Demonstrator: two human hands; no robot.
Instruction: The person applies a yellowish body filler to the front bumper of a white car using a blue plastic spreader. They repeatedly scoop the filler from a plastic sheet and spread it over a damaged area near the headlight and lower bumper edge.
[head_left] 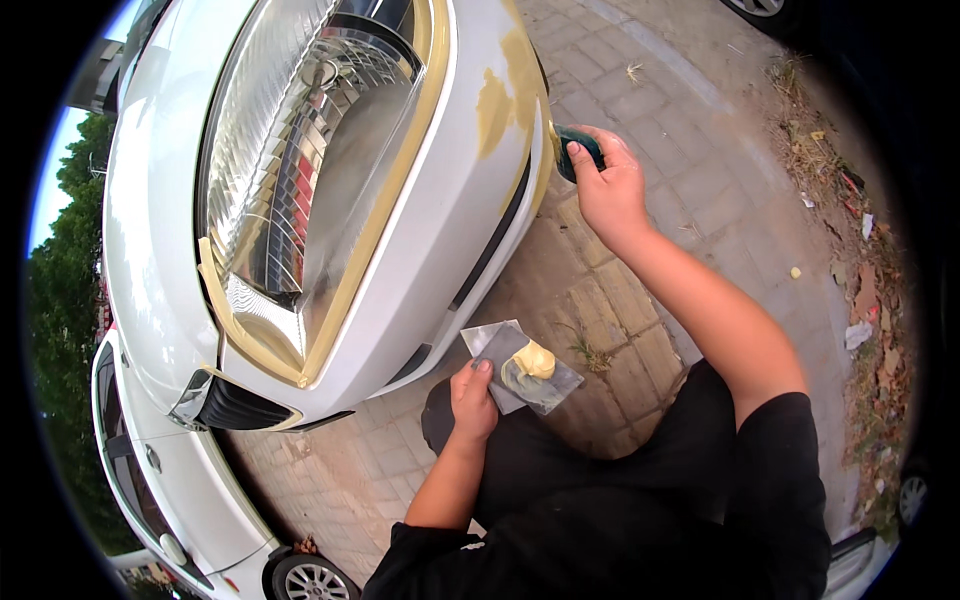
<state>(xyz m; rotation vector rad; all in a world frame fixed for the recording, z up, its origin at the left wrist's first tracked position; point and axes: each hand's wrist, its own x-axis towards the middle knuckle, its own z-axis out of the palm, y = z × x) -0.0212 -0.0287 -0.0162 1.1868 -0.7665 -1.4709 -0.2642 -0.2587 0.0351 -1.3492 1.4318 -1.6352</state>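
One green spreader (588,145) between right-hand fingers (619,152)

From my end most of the left hand's (474,402) fingers are tucked under the grey plate (492,350). Can't tell if the dark green spreader (591,148) actually touches the bumper (440,215). Top edge chops the headlight (345,150), bottom edge cuts a silver wheel (312,581). Roadside litter (858,335)? Too tiny for me to make out.
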